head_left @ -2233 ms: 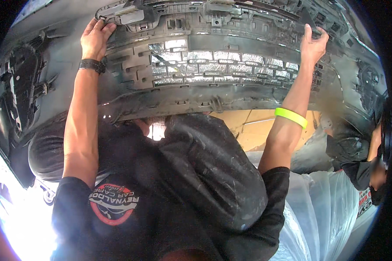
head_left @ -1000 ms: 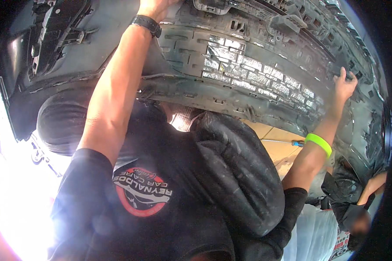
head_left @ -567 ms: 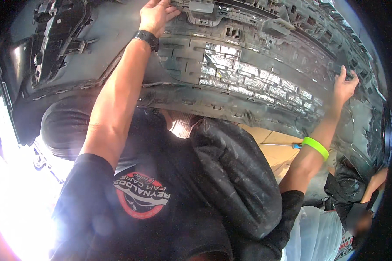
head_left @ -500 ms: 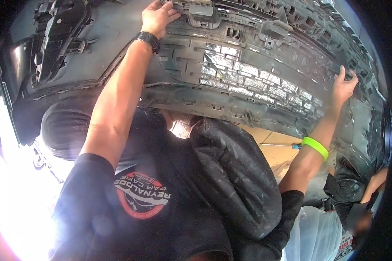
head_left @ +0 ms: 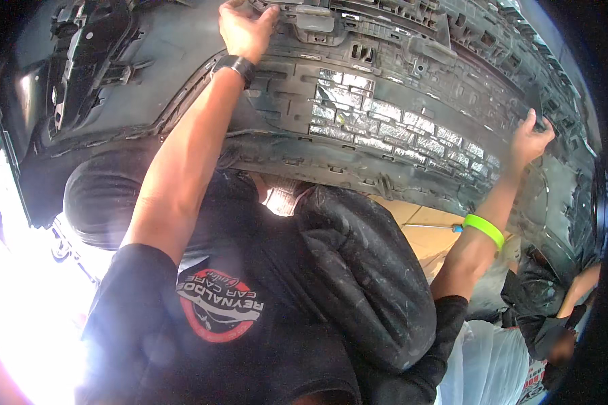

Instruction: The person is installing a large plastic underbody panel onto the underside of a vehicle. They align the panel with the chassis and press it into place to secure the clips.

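A large dark grey car bumper [head_left: 270, 152], its ribbed inner side toward me, spans the upper view and lies over my knees. At its top, my left hand [head_left: 246, 30] is closed on a long black plastic part of the bumper, thumb toward the right; its fingertips are partly hidden. Far to the right, my right hand [head_left: 530, 140] grips the other end of that part, with thumb and fingers curled. Between the hands run clip slots and a grille section [head_left: 398, 128] with bright gaps.
A screwdriver [head_left: 432, 226] with a blue handle lies on cardboard [head_left: 402, 210] below the bumper, near my right forearm. Another person [head_left: 544, 304] sits close at the lower right. Translucent plastic sheeting [head_left: 490, 358] is beside that person. Bright glare fills the left.
My left hand has shifted slightly, its thumb now more raised. My right hand has moved a little down and left, its fingers curling more. The bumper stays nearly still.
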Motion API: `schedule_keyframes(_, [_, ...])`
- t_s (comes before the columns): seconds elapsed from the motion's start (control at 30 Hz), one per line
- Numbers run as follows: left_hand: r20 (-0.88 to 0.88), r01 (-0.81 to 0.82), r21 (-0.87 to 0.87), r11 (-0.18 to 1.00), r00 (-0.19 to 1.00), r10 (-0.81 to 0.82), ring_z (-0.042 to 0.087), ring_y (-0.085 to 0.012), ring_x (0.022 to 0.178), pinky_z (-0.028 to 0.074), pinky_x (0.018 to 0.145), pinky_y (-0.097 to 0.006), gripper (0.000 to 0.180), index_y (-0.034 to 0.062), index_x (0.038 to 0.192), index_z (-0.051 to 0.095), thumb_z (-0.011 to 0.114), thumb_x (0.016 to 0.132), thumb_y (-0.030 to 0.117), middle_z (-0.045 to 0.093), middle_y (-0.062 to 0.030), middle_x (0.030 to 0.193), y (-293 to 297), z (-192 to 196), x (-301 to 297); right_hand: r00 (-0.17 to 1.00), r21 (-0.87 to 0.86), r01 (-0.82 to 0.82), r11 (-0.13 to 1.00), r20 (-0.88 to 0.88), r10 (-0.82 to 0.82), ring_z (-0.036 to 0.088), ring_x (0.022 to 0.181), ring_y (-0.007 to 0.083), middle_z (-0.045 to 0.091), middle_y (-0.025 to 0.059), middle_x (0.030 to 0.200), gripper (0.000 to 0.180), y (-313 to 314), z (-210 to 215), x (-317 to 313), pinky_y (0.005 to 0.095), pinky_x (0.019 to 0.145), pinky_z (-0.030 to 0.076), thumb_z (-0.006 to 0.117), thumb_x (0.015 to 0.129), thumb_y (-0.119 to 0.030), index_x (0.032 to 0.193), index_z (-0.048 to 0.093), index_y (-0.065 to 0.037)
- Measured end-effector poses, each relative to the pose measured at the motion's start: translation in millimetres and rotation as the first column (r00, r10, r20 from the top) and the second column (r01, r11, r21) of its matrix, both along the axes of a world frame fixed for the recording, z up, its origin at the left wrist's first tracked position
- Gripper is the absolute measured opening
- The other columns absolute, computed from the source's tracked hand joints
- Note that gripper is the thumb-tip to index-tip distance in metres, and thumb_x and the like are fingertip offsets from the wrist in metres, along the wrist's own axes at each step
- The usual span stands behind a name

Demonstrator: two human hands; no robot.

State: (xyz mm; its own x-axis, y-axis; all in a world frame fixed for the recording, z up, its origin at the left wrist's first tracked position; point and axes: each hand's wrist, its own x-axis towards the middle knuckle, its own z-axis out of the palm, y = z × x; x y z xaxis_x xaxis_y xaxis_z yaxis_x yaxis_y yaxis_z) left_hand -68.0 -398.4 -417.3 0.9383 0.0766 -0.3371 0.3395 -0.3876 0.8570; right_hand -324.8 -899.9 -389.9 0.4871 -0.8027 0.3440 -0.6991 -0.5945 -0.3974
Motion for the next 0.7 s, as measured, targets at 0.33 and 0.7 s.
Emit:
schedule_keyframes(0.33, [0.183,0.288,0.324,0.901,0.915,-0.359,0.068,-0.0334,0.092,0.054,0.086,-0.043,0.029,0.0014,0.103,0.064,0.079,0.083,0.017,0.071,-0.0153,0.092,5.4,-16.4,-26.1,0.997,-0.087,-0.031,0.996,-0.066,0.025,0.071,0.085,0.0326,0.072,0.0172,0.098,0.055,-7.3,-8.8,7.2,0.0433,0.081,0.054,0.075,0.092,-0.048,0.124,0.058,-0.007])
schedule_keyframes(0.7, [0.086,0.287,0.329,0.900,0.940,-0.331,0.068,-0.0357,0.098,0.054,0.087,-0.045,0.032,0.0034,0.104,0.062,0.080,0.082,0.019,0.071,-0.0183,0.098,-8.7,-6.4,-23.3,0.956,-0.098,-0.154,0.983,-0.266,0.123,0.070,0.093,0.0355,0.072,0.0213,0.101,0.053,-28.3,38.2,3.8,0.0444,0.088,0.052,0.079,0.090,-0.045,0.121,0.060,-0.006])
